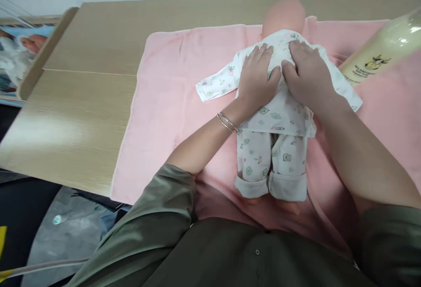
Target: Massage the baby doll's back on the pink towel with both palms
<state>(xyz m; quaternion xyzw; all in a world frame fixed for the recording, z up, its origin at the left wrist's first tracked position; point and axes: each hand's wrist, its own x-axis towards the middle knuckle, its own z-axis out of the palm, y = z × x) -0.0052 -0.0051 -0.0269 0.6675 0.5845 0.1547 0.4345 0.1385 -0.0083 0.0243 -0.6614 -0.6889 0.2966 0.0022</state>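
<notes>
A baby doll [284, 17] lies on a pink blanket [177, 102], its smooth head away from me and its feet toward me; no face shows. It wears a white printed top [272, 118] and matching trousers [256, 155] with turned-up cuffs. My left hand [258, 76] rests flat on the upper left of the top, fingers apart. Beside it, my right hand [309, 74] lies on the upper right, its fingers stretched over the cloth and partly bent. The two thumbs are close together at the middle. Both sleeves of the top spread outward.
A large pale yellow bottle [381, 52] with a cow picture lies tilted at the right, near the doll's sleeve. The wooden table [82, 98] extends left. A crib-like tray [46, 54] holding another doll [33, 43] stands at the far left. A pale wall runs behind.
</notes>
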